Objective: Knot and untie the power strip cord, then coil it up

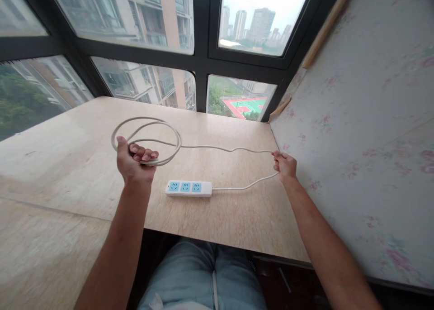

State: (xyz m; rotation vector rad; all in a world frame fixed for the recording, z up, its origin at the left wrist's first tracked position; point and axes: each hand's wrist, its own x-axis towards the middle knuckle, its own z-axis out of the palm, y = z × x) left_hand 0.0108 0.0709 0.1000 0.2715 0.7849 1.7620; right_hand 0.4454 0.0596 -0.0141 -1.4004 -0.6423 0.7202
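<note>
My left hand [137, 160] is closed around a looped coil of white power cord [178, 138], raised above the sill. From the coil a single length of cord runs right to my right hand [285, 165], whose fingers pinch it close to the papered wall. Below that hand the cord bends back left to a white power strip [189, 194], which lies flat on the surface between my arms. Three light blue socket panels face up on the strip. The plug end of the cord is not visible.
A beige marble-patterned sill [230, 219] spans the view, with a seam on its left part. Dark window frames [201, 88] stand behind it. The flowered wallpaper wall [366, 142] bounds the right side, its edge peeling near the window. My legs in jeans [203, 274] are below the front edge.
</note>
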